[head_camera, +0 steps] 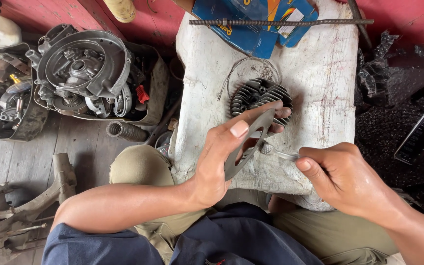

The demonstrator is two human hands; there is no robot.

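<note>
Holding a flat grey gasket [244, 147] on edge above the white block [320, 88] | left hand [222, 157] fingers closed around it | right hand [344, 176] fingers closed on a metal tool [280, 153] touching gasket | finned cylinder head [256, 95] just behind | engine case [84, 68] far left.

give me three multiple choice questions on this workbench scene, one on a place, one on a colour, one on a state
1. Where does the finned engine part lie?
A. on the white block
B. on the floor planks
C. in the person's lap

2. What colour are the flat packets at the block's far end?
A. green
B. blue
C. black

3. How is the thin metal plate held?
A. flat on the block
B. under a knee
C. up on edge in the left hand

Answers:
1. A, it sits on the white block.
2. B, they are blue with orange.
3. C, the left hand grips it while the right hand holds a metal tool to it.
</note>
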